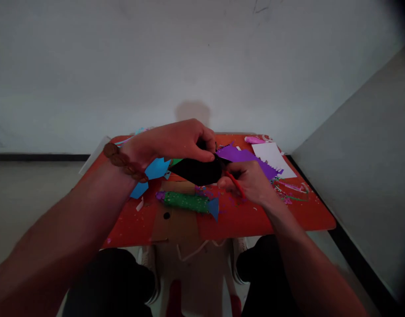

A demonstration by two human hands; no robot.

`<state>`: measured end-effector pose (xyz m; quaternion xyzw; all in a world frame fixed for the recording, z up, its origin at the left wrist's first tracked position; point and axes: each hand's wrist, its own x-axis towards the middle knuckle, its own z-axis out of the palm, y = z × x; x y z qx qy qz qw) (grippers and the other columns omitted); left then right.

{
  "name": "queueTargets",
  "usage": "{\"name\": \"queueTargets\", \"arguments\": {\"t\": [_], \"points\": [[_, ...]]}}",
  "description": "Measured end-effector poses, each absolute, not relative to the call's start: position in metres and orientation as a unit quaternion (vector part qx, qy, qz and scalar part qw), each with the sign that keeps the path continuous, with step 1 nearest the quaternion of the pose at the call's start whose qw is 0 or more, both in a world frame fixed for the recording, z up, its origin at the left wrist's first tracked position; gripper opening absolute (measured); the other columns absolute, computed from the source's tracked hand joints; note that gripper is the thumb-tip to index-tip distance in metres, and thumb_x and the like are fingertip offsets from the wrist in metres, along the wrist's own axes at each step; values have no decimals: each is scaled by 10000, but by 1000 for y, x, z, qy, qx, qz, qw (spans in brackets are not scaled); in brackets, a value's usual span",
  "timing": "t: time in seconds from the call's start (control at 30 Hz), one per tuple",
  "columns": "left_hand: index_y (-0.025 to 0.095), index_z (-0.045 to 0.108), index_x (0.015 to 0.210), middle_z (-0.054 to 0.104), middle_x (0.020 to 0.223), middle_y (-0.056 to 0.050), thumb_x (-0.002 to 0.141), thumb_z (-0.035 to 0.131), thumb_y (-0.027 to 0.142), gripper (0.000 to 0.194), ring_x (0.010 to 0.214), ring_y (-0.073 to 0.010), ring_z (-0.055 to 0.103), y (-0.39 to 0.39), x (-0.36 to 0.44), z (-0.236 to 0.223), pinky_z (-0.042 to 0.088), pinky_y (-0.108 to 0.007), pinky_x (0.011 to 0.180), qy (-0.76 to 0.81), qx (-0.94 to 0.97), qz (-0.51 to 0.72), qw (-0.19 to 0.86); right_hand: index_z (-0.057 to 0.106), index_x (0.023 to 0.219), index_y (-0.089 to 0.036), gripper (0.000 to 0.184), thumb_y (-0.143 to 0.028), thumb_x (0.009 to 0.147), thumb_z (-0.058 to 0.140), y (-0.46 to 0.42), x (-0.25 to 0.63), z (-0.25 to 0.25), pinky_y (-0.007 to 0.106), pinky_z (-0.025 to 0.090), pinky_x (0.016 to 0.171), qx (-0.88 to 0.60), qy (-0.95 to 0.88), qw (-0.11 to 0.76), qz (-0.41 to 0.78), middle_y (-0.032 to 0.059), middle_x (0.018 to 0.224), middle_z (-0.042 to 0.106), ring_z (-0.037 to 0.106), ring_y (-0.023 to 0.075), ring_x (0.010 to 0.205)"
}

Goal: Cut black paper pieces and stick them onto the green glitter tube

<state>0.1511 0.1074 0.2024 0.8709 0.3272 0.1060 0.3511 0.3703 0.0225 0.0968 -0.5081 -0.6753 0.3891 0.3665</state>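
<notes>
Partly hidden, red scissors [235, 184] held in right fingers [237, 166], left fingers [204, 154] pinching black sheet [198, 171], blades hard to distinguish.

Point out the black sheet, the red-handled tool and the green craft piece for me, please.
Black sheet [199, 172]: head view, middle of its dark face.
Red-handled tool [235, 182]: head view, on its red handle.
Green craft piece [188, 202]: head view, middle of its green body.
</notes>
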Motion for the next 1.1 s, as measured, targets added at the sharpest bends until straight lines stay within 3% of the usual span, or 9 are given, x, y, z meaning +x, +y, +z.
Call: {"name": "queueTargets", "arguments": {"t": [0.23, 0.53, 0.73, 0.83, 0.97, 1.03, 1.1], "points": [[213, 743, 779, 689, 770, -3, 801, 715, 299, 94, 672, -151, 551, 115, 153, 204, 343, -295, 606, 305, 890, 57, 334, 448, 563, -227, 695, -770, 712, 856, 23, 372, 95, 255, 273, 397, -512, -650, 353, 436, 10, 566, 620, 461, 103, 427], [195, 756, 748, 670, 716, -5, 751, 734, 275, 83, 638, -146, 521, 127, 163, 207, 339, -295, 608, 302, 900, 0, 314, 520, 542, -211, 718, -845, 735, 795, 28, 376, 98, 264, 236, 432, -512, -696, 333, 377, -15, 474, 530, 397, 96, 442], [204, 777, 632, 643, 622, -16, 680, 827, 197, 70, 612, -163, 517, 134, 165, 199, 362, -312, 642, 326, 867, 73, 369, 461, 523, -221, 741, -847, 727, 802, 33, 380, 91, 278, 195, 470, -528, -688, 357, 346, -39, 481, 439, 352, 100, 496], [200, 791, 657, 682, 667, -24, 701, 835, 208, 62, 638, -156, 534, 139, 162, 195, 369, -299, 643, 331, 854, 137, 377, 520, 601, -222, 656, -790, 807, 775, 36, 381, 87, 280, 254, 502, -556, -648, 423, 303, -39, 543, 466, 391, 119, 548], [191, 806, 738, 709, 743, -38, 754, 824, 250, 64, 647, -148, 538, 142, 156, 187, 368, -280, 599, 356, 801, 251, 410, 613, 876, -231, 503, -671, 796, 842, 49, 379, 74, 298, 440, 658, -581, -551, 561, 211, 7, 839, 655, 550, 166, 736], [186, 807, 755, 715, 783, -48, 770, 818, 250, 67, 690, -154, 572, 143, 154, 180, 395, -273, 610, 353, 771, 299, 437, 585, 952, -237, 539, -633, 741, 884, 57, 376, 65, 314, 472, 714, -571, -522, 592, 228, 14, 921, 660, 580, 177, 794], [183, 802, 756, 717, 808, -53, 784, 811, 239, 63, 744, -158, 604, 143, 154, 169, 435, -275, 652, 336, 752, 333, 459, 554, 960, -242, 546, -614, 723, 876, 66, 375, 56, 312, 462, 686, -550, -499, 608, 280, -19, 853, 605, 555, 167, 746]]}}
